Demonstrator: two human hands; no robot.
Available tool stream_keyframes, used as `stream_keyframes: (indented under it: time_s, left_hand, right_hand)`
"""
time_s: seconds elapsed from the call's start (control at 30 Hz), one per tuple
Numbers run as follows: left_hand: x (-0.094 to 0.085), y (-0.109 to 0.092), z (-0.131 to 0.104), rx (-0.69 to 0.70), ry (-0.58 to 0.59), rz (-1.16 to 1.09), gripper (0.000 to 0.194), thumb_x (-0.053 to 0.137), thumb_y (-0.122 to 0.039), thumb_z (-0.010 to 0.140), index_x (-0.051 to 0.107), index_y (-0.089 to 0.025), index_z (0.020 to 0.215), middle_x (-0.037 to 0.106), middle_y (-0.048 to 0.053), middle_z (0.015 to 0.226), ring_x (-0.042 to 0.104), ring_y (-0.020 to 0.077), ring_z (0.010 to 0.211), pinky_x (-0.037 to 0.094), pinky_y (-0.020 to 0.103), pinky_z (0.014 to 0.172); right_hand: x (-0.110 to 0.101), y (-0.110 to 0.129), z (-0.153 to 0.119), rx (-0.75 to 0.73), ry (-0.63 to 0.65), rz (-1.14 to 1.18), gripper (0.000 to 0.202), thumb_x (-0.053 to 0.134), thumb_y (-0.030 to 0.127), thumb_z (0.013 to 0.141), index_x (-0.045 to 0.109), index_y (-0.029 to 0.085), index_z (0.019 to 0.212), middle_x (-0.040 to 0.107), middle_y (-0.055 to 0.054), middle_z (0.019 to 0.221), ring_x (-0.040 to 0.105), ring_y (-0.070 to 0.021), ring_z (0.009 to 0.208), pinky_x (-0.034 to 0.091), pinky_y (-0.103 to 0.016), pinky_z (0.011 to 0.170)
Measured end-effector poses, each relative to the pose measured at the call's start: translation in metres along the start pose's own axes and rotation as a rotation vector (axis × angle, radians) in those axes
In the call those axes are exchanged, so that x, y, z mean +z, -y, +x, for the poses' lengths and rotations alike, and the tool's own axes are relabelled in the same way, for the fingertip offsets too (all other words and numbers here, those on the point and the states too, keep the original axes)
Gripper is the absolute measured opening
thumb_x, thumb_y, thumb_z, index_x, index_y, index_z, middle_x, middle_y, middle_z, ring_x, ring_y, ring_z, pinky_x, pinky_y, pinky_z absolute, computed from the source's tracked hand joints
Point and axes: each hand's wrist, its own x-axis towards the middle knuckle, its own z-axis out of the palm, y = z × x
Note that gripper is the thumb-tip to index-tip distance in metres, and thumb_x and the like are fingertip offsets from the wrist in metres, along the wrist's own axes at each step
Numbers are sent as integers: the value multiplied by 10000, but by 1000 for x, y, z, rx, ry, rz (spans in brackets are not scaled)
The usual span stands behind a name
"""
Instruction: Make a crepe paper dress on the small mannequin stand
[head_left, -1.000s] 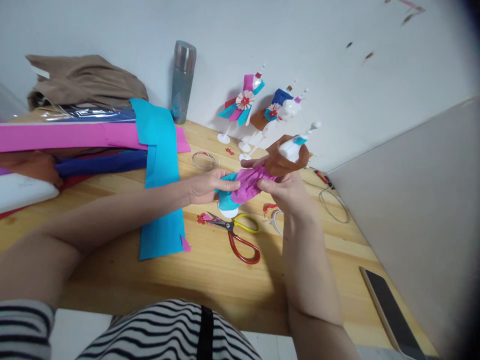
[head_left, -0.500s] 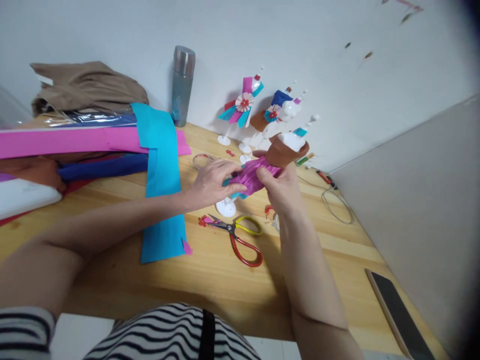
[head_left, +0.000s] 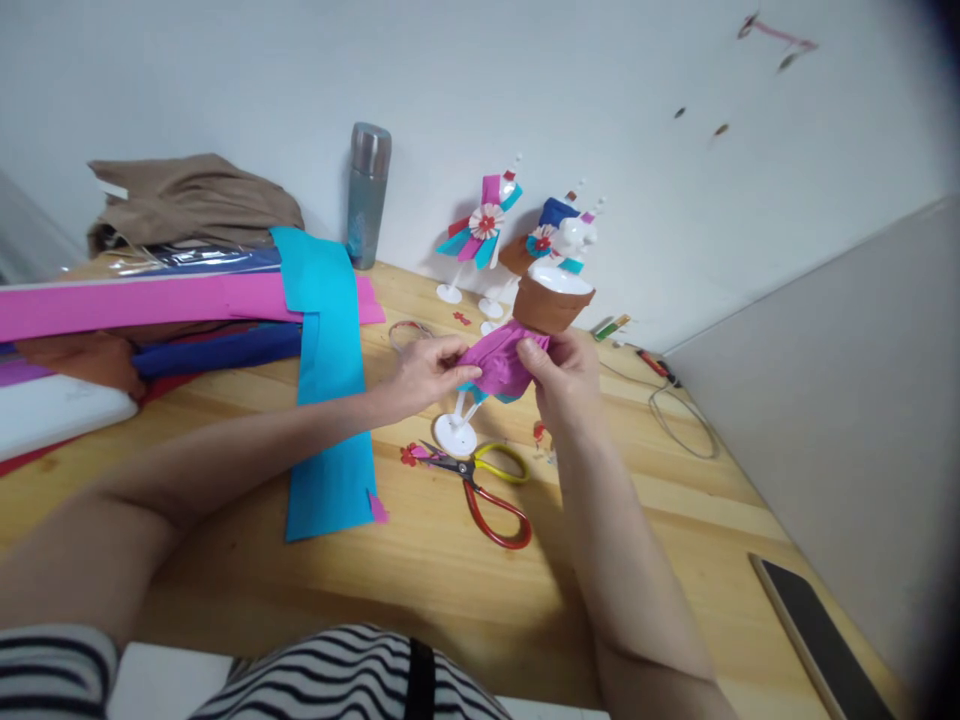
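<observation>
A small white doll mannequin (head_left: 559,279) on a stand tilts in front of me, its top wrapped in a brown paper band (head_left: 551,306). Pink crepe paper (head_left: 504,358) is gathered below the brown, with bits of blue under it. My right hand (head_left: 566,375) grips the mannequin around its middle, thumb pressed on the pink paper; its other fingers are largely hidden behind. The pink paper's left edge is pinched between the thumb and fingers of my left hand (head_left: 433,372). Beneath them shows the white round base (head_left: 455,436). Scissors (head_left: 466,468) lie partly open on the table.
Dressed mannequins (head_left: 487,222) stand at the back beside a steel flask (head_left: 368,195). A blue paper strip (head_left: 330,440) crosses the left side, near folded pink paper (head_left: 142,306) and brown cloth (head_left: 202,198). A phone (head_left: 821,635) lies right, a cable (head_left: 679,425) behind it.
The mannequin has come more upright, its brown top shifting left and down. My left hand now holds the pink paper's edge drawn out flatter. The whole view has shifted slightly.
</observation>
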Motion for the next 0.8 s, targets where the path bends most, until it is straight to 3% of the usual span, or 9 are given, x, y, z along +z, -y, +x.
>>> stream_keyframes:
  time_s: [0.1, 0.2, 0.23, 0.3, 0.5, 0.67, 0.8]
  left_hand:
    - [-1, 6, 4, -40, 13, -64, 194, 694, -328, 804, 646, -149, 857, 649, 18, 830, 590, 139, 783, 467, 272, 744]
    - [-3, -4, 5, -38, 25, -88, 497, 779, -384, 729, 629, -153, 1144, 672, 92, 1144, 623, 209, 1024, 477, 345, 916]
    - [-3, -10, 4, -73, 41, -67, 531, 778, -407, 729, 623, -155, 1170, 671, 96, 1155, 622, 226, 1041, 474, 367, 930]
    - [-2, -23, 2, -184, 78, -47, 498, 774, -408, 735, 640, -151, 1140, 695, 83, 1067, 633, 241, 991, 486, 382, 888]
    - [12, -34, -13, -424, 258, -498, 369, 780, -353, 759, 646, -125, 1016, 702, 72, 866, 677, 178, 770, 528, 309, 723]
    - [20, -37, -20, -579, 274, -638, 230, 743, -280, 785, 591, -142, 887, 654, 10, 690, 587, 98, 497, 494, 250, 543]
    - [20, -48, -20, -631, 228, -694, 134, 637, -198, 850, 544, -146, 769, 602, -22, 618, 503, 63, 401, 424, 211, 440]
  right_hand:
    - [2, -3, 1, 14, -87, -38, 394, 776, 565, 655, 625, 227, 790, 685, -27, 783, 638, -208, 723, 541, -383, 705]
    - [4, -5, 2, 31, -147, -43, 414, 735, 610, 675, 594, 230, 756, 657, -14, 736, 625, -196, 697, 536, -355, 661]
    - [6, -5, 2, 37, -154, -34, 419, 730, 616, 675, 581, 230, 740, 643, -9, 716, 617, -190, 682, 533, -346, 644]
    - [8, -5, 2, 47, -159, -11, 424, 739, 611, 662, 569, 228, 727, 624, 0, 695, 604, -178, 661, 531, -334, 629]
    - [14, -1, -2, 43, -161, -6, 399, 737, 583, 676, 565, 228, 737, 602, 12, 696, 581, -157, 649, 522, -313, 621]
    - [13, 1, -2, 79, -163, -19, 450, 741, 646, 655, 585, 229, 719, 576, 11, 668, 523, -149, 589, 465, -298, 545]
    - [7, 0, 1, 51, -147, -65, 488, 708, 702, 671, 580, 232, 697, 544, 8, 639, 480, -148, 562, 419, -296, 510]
